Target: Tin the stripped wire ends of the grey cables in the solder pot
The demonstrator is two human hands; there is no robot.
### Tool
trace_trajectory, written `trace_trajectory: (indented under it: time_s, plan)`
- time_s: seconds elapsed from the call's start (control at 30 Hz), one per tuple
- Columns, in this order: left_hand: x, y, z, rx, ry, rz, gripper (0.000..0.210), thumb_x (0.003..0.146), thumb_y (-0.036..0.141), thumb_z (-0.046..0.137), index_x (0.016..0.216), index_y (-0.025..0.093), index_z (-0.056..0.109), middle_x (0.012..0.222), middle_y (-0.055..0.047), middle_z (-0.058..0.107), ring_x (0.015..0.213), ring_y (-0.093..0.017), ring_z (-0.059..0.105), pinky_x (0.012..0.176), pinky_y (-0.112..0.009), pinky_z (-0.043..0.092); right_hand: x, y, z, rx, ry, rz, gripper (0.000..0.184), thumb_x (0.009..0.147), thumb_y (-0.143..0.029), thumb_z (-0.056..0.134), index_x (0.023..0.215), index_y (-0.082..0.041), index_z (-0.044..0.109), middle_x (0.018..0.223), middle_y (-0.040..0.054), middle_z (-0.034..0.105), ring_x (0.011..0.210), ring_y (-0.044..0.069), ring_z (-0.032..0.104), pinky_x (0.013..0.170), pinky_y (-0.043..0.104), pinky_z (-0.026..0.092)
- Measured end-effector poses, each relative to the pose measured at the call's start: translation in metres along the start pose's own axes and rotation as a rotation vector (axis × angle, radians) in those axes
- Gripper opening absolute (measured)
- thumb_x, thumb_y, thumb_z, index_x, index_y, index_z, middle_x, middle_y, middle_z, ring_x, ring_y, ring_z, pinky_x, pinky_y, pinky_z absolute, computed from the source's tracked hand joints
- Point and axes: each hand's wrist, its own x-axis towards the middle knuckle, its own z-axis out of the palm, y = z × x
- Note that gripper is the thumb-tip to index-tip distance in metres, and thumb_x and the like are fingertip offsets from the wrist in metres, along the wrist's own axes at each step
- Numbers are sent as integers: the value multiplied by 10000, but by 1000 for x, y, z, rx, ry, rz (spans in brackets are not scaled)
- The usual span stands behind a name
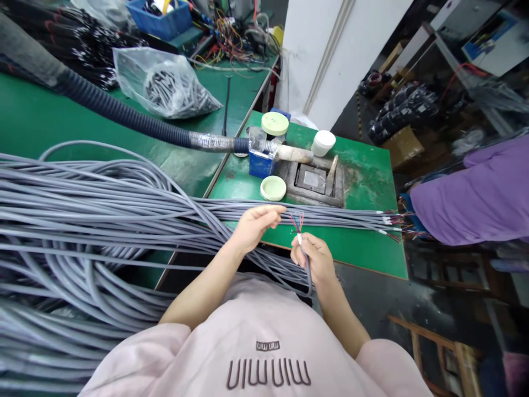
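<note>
My right hand is closed around the end of a grey cable, holding it upright close to my body. From the white-wrapped tip of this cable, thin red, blue and dark wires fan out at the top. My left hand hovers just left of those wires, apart from them, with its forefinger stretched out and its other fingers partly curled. I see nothing in it. Beneath and behind my hands runs a bundle of grey cables, whose stripped ends reach the right side of the green table.
Large coils of grey cable cover the left side. Ahead are a soiled square solder pot, a ribbed hose, a blue box, a pale green lid and a white tub. A person in purple is at right.
</note>
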Motion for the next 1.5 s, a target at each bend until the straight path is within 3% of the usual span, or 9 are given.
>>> trace_trajectory:
  time_s: [0.13, 0.3, 0.47, 0.67, 0.77, 0.87, 1.1, 1.27, 1.5]
  plan:
    - [-5, -11, 8, 27, -130, -49, 300, 550, 332, 838, 775, 156, 749, 744, -37, 691, 560, -72, 512, 584, -226, 430, 1, -3, 4, 2, -44, 80, 292, 801, -446, 621, 767, -156, 629, 390, -77, 418, 352, 64, 329, 436, 237, 304]
    - [-3, -9, 12, 80, -127, 8, 159, 610, 263, 779, 598, 145, 672, 568, 9, 574, 548, -77, 480, 576, -226, 399, -2, 2, 1, -21, -67, 141, 292, 803, -440, 621, 767, -151, 634, 385, -78, 425, 346, 61, 328, 436, 234, 293]
    - [0, -8, 15, -104, -176, -134, 249, 585, 221, 697, 454, 157, 494, 485, 27, 444, 487, -82, 427, 477, -220, 335, -3, 6, -1, -55, -128, 195, 282, 805, -434, 617, 777, -154, 640, 391, -75, 433, 359, 68, 351, 442, 233, 284]
    - [1, -15, 3, -256, 7, -92, 196, 635, 290, 725, 595, 154, 590, 555, 29, 507, 527, -71, 481, 524, -201, 408, -2, -5, -3, 30, -42, 135, 308, 761, -462, 657, 721, -157, 632, 368, -75, 422, 336, 67, 331, 421, 237, 306]
    - [-10, -29, 6, -30, -183, -135, 290, 592, 277, 808, 823, 144, 695, 741, -29, 663, 663, -120, 610, 652, -239, 484, 0, -2, -2, 54, -11, 135, 302, 751, -458, 667, 724, -159, 640, 366, -72, 442, 316, 65, 340, 403, 231, 310]
    - [-21, -41, 15, 50, -377, -173, 324, 714, 385, 730, 924, 140, 702, 639, -35, 652, 554, -152, 617, 603, -295, 500, 1, 0, -5, -55, 8, 134, 316, 765, -465, 641, 841, -160, 680, 390, -59, 493, 322, 82, 388, 395, 235, 322]
    - [-21, -42, 19, 213, -208, -35, 245, 651, 390, 772, 693, 151, 743, 784, -67, 691, 739, -168, 621, 730, -298, 503, -2, -43, -12, -920, 173, -338, 148, 806, -281, 619, 689, -223, 689, 689, 9, 659, 673, 157, 577, 673, 309, 446]
    - [-25, -47, 23, 276, -234, -21, 254, 633, 396, 778, 588, 155, 711, 609, -7, 624, 614, -126, 550, 644, -276, 468, 12, -63, 7, -1201, 40, -595, 64, 777, -276, 673, 744, -222, 678, 679, 18, 650, 672, 164, 545, 678, 326, 404]
    - [-31, -46, 23, 268, -247, 10, 222, 628, 383, 785, 603, 172, 720, 639, -5, 625, 675, -137, 562, 680, -281, 453, 16, -65, 22, -1357, 30, -680, 192, 834, -245, 592, 653, -219, 650, 607, 5, 629, 613, 142, 508, 658, 324, 354]
